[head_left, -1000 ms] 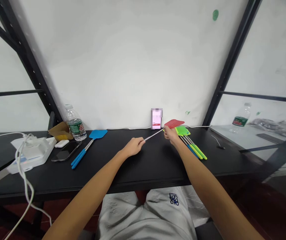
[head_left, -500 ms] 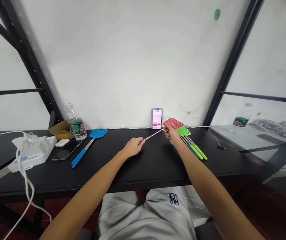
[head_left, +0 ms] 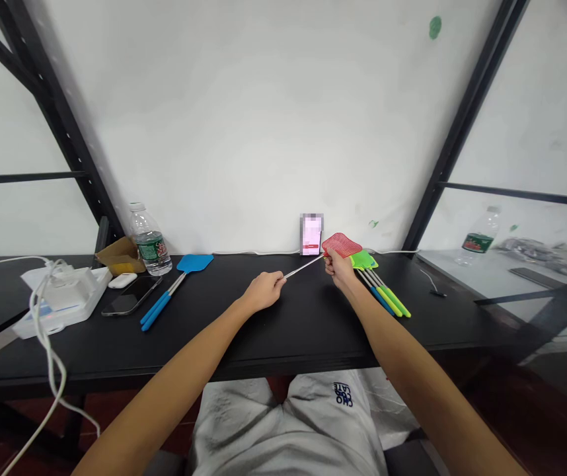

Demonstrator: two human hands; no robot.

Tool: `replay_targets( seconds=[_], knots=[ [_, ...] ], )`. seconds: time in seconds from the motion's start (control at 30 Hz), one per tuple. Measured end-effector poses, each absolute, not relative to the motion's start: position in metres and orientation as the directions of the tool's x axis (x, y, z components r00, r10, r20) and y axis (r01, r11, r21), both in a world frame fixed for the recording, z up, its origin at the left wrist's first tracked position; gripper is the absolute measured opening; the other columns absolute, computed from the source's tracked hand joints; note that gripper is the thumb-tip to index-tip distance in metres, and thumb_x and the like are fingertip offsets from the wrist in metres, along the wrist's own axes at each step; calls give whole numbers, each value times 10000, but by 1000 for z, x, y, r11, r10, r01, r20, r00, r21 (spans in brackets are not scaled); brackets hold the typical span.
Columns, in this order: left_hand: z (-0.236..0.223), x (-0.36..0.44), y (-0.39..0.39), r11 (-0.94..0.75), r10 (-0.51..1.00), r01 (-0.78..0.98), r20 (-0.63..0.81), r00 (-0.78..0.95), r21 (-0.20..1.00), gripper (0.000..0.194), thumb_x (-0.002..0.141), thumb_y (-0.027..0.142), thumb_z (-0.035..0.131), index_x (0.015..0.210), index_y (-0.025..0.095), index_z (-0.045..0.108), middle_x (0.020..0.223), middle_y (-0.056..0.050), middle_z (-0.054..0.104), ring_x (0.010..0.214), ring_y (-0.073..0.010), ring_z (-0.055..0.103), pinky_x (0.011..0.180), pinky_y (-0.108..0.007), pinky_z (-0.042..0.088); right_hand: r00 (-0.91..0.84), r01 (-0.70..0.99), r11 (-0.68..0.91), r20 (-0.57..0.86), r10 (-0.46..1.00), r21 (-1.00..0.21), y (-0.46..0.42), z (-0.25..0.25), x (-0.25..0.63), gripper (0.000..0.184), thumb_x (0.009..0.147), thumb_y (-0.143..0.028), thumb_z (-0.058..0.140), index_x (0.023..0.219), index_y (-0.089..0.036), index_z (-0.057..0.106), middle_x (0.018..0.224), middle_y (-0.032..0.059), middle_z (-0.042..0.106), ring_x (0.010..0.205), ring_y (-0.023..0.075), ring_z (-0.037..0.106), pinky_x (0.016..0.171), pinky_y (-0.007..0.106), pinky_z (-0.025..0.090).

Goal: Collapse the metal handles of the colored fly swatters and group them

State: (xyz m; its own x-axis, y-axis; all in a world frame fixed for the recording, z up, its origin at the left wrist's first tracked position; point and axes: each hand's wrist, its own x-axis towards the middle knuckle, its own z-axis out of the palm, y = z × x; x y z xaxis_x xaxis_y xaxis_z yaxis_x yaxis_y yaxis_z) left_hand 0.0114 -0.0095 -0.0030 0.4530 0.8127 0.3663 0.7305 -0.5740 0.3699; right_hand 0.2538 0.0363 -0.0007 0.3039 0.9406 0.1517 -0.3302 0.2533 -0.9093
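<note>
Red fly swatter over black tabletop, long axis slanting away up-right, mesh head toward the wall. Left hand wrapped closed around the lower end; right hand pinching just below the head. Green swatters just beside.

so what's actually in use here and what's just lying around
In use: the red fly swatter, gripped by the left hand and right hand.

Lying about: blue fly swatter, green fly swatter, water bottle, smartphone.
</note>
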Motion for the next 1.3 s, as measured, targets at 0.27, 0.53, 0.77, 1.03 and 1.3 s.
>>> replay_targets(
  seconds=[0.27,0.53,0.77,1.03,1.3],
  knots=[
    [-2,15,-7,-576,809,697,421,410,427,270,942,319,401,753,208,558,657,-11,586,606,-149,527,600,-250,332,54,-300,253,248,967,-920,15,-8,195,300,751,-449,663,719,-168,562,438,-57,449,330,34,256,335,186,151],
    [-1,23,-10,-627,770,651,471,431,428,270,955,296,381,791,195,570,723,-30,639,631,-146,562,606,-253,345,-118,-83,251,260,958,-964,8,-19,177,449,762,-582,635,605,-187,493,464,-42,450,353,45,310,338,191,203],
    [4,22,-14,-611,783,624,491,382,487,261,922,361,454,783,184,586,691,-12,648,602,-129,555,589,-245,372,-137,-32,235,237,962,-972,5,-17,174,476,792,-605,587,622,-166,519,493,-36,464,344,49,362,332,192,230],
    [4,15,-7,-567,799,678,513,315,467,314,939,419,413,832,190,598,792,-40,676,739,-166,606,680,-274,426,50,70,167,171,984,-983,14,0,211,440,897,-533,455,637,-179,484,479,-30,468,341,71,387,344,196,237],
    [-1,-1,3,1,940,989,336,-52,149,375,856,379,518,1099,98,571,1153,-214,578,1098,-351,531,871,-425,416,172,685,60,242,955,-726,21,21,281,444,937,-461,390,613,-178,501,533,23,513,556,142,529,575,241,392]
  ],
)
